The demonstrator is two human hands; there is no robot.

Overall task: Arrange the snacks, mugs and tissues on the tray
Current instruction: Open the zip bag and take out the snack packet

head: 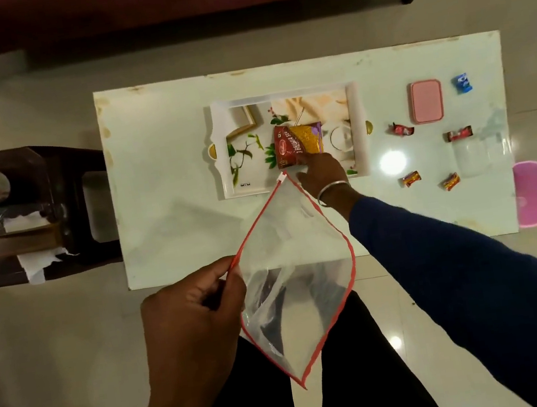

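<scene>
Table (157,157): glossy white top, smooth, throws lamp glare; edges stained and chipped. Tray (357,128): smooth plastic-looking, glossy printed floor, gold-coloured handles. Snack pack (298,145): shiny foil-type film, red and yellow. Bag (298,268): clear thin plastic, creased, red edging. Candies (410,179): glossy crinkled wrappers. Box (427,100): matt pink plastic. Bangle (331,191): bright metal. Sleeve (476,270): dark blue cloth, matt. Stool (34,215): dark gloss finish. Tissues (33,267): soft white paper. Floor (54,337): polished tile.
</scene>
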